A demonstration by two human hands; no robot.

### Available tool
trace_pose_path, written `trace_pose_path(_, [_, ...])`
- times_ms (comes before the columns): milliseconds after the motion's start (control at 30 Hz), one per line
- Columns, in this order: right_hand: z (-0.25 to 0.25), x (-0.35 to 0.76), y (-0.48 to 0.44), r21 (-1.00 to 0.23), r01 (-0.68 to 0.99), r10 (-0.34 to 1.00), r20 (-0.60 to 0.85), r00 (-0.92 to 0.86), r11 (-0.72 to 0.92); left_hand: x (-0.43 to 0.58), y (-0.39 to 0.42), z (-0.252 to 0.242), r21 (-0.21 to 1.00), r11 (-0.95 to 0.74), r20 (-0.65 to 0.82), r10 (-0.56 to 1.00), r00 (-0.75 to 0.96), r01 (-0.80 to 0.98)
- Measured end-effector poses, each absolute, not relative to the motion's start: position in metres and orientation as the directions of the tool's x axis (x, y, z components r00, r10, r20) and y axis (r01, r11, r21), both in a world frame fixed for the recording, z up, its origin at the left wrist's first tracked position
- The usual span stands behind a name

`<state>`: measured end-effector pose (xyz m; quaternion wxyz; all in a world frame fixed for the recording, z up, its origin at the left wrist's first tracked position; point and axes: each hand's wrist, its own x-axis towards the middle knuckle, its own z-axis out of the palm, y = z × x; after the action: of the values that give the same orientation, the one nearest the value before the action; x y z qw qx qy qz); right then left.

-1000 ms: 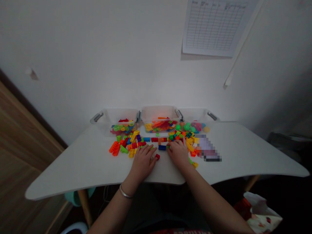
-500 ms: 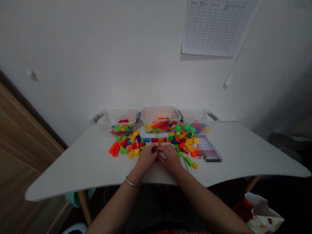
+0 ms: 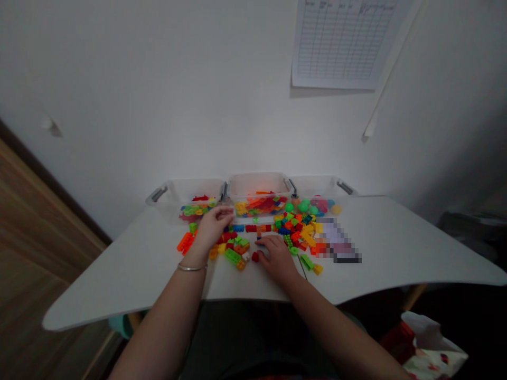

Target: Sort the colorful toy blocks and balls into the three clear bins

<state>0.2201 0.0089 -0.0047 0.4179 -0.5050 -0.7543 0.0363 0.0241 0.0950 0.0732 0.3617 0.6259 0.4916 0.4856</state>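
Note:
My left hand [image 3: 213, 228] is raised over the left pile of toy building bricks, close to the front of the left clear bin. Its fingers are slightly curled and apart, and I see nothing in them. On the table, my right hand [image 3: 276, 257] rests with fingers bent forward and thumb apart. Its fingertips are by the lower end of an orange and blue upright piece [image 3: 259, 232], which meets a row of joined bricks [image 3: 251, 228]. A small red brick [image 3: 255, 256] lies beside the right thumb. Green bricks [image 3: 233, 257] lie between the hands.
Three clear bins stand along the wall: the left [image 3: 194, 187] and middle [image 3: 259, 182] hold colourful pieces, the right [image 3: 317, 184] round ones. More bricks [image 3: 303, 232] and a pixelated flat object [image 3: 338, 243] lie on the right of the white table [image 3: 396, 248].
My left hand has left my right hand and moved left and away from me over the left pile. My right hand stays nearly in place; the small red brick beside it now shows.

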Motion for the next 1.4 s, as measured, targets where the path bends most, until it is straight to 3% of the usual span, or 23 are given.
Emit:
trace_pose_path(100, [-0.003, 0.22, 0.008, -0.471, 0.721, 0.788, 0.592, -0.169, 0.508, 0.006, 0.121, 0.092, 0.899, -0.298, 0.38, 0.897, -0.228, 0.322])
trace_pose_path(167, [-0.002, 0.22, 0.008, -0.464, 0.716, 0.782, 0.596, -0.183, 0.521, -0.004, 0.136, 0.098, 0.862, -0.3, 0.437, 0.849, -0.298, 0.408])
trace_pose_path(367, [-0.003, 0.221, 0.01, -0.45, 0.719, 0.777, 0.597, -0.199, 0.53, -0.023, 0.157, 0.096, 0.549, -0.135, 0.511, 0.835, -0.203, 0.825])
trace_pose_path(600, [-0.003, 0.222, 0.009, -0.457, 0.721, 0.791, 0.576, -0.206, 0.521, -0.02, 0.151, 0.092, 0.111, -0.029, 0.469, 0.883, -0.026, 0.993])
trace_pose_path(667, [-0.003, 0.221, 0.009, -0.455, 0.725, 0.793, 0.573, -0.206, 0.517, -0.02, 0.149, 0.091, 0.047, -0.035, 0.466, 0.885, 0.009, 0.998])
trace_pose_path(867, [0.0, 0.22, 0.007, -0.462, 0.738, 0.814, 0.545, -0.202, 0.492, -0.025, 0.149, 0.088, 0.093, -0.11, 0.474, 0.879, 0.053, 0.99])
trace_pose_path(1067, [0.002, 0.217, 0.006, -0.443, 0.749, 0.821, 0.523, -0.23, 0.492, -0.008, 0.126, 0.083, 0.221, -0.035, 0.438, 0.896, -0.068, 0.975])
trace_pose_path(1233, [0.004, 0.216, 0.005, -0.418, 0.762, 0.824, 0.505, -0.258, 0.495, 0.025, 0.071, 0.065, 0.157, -0.179, 0.476, 0.875, 0.085, 0.971])
trace_pose_path(1400, [0.0, 0.217, 0.007, -0.407, 0.783, 0.839, 0.481, -0.254, 0.47, 0.052, 0.02, 0.026, 0.116, -0.288, 0.365, 0.902, 0.229, 0.951])
